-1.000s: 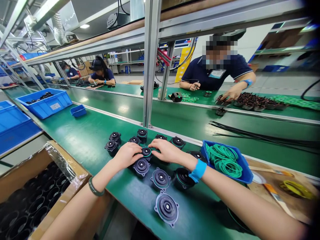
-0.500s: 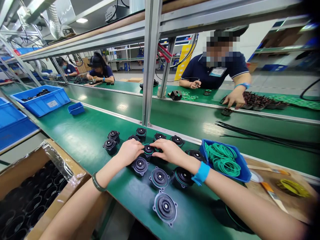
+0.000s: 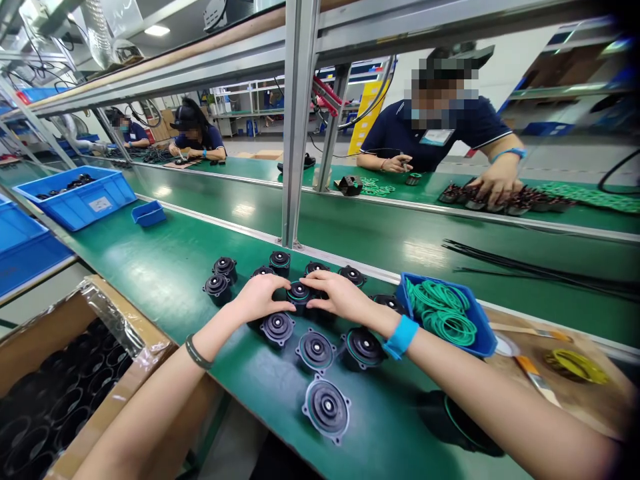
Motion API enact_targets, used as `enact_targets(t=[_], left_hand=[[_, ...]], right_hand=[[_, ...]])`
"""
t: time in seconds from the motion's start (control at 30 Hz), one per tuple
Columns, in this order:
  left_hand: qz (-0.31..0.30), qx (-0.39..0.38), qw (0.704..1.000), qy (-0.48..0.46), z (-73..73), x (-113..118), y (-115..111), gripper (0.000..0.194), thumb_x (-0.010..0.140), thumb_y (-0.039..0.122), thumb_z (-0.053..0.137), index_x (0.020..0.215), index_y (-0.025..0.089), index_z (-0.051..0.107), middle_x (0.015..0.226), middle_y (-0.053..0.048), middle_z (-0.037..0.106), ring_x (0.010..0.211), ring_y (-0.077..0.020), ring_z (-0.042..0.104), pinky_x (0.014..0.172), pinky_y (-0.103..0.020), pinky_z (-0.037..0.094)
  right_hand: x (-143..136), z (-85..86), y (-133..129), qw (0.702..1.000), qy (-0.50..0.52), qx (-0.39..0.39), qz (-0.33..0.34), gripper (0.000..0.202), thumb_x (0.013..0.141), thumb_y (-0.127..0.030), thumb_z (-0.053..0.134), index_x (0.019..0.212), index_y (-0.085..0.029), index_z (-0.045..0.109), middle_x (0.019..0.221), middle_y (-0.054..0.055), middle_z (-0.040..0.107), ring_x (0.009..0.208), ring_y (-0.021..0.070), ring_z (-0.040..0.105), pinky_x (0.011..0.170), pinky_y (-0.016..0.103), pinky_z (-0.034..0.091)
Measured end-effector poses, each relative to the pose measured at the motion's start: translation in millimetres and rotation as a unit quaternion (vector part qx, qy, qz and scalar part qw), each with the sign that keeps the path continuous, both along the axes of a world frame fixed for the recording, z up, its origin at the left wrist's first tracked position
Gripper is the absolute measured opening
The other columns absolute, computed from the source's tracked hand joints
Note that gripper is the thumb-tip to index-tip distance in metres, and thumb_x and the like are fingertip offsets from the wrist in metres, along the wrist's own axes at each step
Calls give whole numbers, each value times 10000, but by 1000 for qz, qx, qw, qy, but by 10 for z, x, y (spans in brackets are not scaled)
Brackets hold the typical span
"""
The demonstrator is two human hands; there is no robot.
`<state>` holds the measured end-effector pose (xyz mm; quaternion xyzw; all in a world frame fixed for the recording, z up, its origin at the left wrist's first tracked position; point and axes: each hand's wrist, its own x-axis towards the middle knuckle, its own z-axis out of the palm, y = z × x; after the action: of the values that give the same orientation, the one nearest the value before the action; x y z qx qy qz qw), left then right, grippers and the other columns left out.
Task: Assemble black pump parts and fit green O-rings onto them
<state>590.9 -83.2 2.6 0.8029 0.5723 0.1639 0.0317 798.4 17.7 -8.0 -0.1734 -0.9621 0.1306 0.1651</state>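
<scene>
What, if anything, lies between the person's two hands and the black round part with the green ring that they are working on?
Nothing visible does. The left hand and right hand both already have fingertips on the black round part, which sits on the green table among similar parts.

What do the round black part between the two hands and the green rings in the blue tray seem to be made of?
The round black part, touched by the left hand and right hand, looks like moulded plastic or rubber: matte black with concentric ridges. The green rings look like thin rubber; they lie limp and tangled in the blue tray, which looks like glossy hard plastic.
</scene>
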Motion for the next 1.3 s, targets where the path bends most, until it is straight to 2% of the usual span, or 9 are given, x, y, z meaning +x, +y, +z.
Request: enact_targets(t=[0.1,0.23,0.33,0.47,0.67,0.9,1.0,1.13,1.3], left_hand=[[31,10,999,8,4,65,20,487,721,484,777,1047,138,669,1035,-104,738,982,-263,677,852,-355,540],[18,16,999,32,-14,92,30,412,758,391,772,1082,152,682,1118,-103,722,1048,-272,657,888,-364,529],[7,25,998,49,-57,57,28,314,811,345,730,1064,161,705,1160,-103,716,1051,-270,668,894,-368,529],[-2,44,997,68,-123,31,17,149,864,281,673,946,174,735,1044,-82,751,949,-226,702,816,-311,540],[-22,69,993,90,-142,64,-4,129,899,248,619,872,177,724,904,-53,751,848,-183,701,696,-252,501],[-46,66,988,131,-89,82,9,165,919,215,554,863,184,706,778,-30,705,655,-144,649,537,-224,384],[-54,66,985,151,-75,86,14,225,939,217,502,851,186,706,769,-34,685,629,-137,627,516,-222,364],[-68,75,980,172,-41,95,5,302,937,141,432,800,174,699,704,-41,661,561,-131,594,484,-224,343],[-96,85,974,185,32,107,24,305,898,79,430,882,197,712,697,-32,669,559,-128,607,481,-217,347]], right_hand=[[-23,-43,-15,1000,14,-13,-20,468,729,-287,805,1158,-160,667,1016,88,662,906,208,657,779,303,538],[4,-74,-16,999,22,-10,-28,410,729,-342,803,1081,-161,699,912,62,671,777,180,657,677,276,517],[59,-85,19,1000,21,15,-3,307,768,-349,771,1020,-178,731,925,60,698,789,174,660,694,278,484],[91,-96,32,997,20,70,24,111,869,-251,665,903,-193,753,918,60,734,842,185,658,730,316,405],[65,-104,-40,990,24,138,32,220,935,-208,550,802,-186,723,831,55,741,744,162,617,728,338,320],[27,-122,-112,983,11,177,39,243,947,-132,488,809,-164,686,803,45,720,724,153,581,735,333,309],[27,-64,-168,980,-15,193,48,289,961,-113,433,811,-144,678,801,69,707,732,170,569,751,347,312],[37,110,-292,974,-80,200,68,263,955,-134,449,817,-133,674,804,93,696,767,190,568,776,362,326],[-16,309,-410,975,-149,161,45,207,919,-137,510,817,-152,690,865,81,714,829,176,601,815,342,358]])
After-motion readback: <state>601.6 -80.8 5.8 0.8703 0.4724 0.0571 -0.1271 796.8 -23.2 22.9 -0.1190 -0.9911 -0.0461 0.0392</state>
